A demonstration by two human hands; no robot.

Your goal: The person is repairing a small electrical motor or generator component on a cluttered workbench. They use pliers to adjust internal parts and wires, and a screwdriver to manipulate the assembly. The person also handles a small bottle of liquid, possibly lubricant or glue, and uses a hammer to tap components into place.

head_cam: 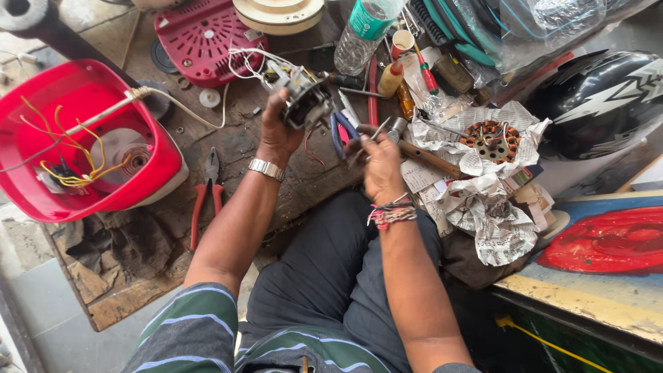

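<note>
Head view shows me the left hand (277, 128) closed around a small motor assembly (306, 102) with white wires, held up over the worn wooden tabletop (235, 148). My right hand (380, 166) grips blue-handled pliers (342, 132), jaws apparently just beside the motor, though I can't tell if they touch. Red-handled pliers (206, 197) lie on the tabletop beside a red housing (83, 138).

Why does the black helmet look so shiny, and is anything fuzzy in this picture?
Head view: soft daylight puts pale glare on the black helmet and the clear plastic bag; the right hand with the blue-handled pliers looks slightly blurred, the left hand and small motor part sharper; edges bend a little.
</note>
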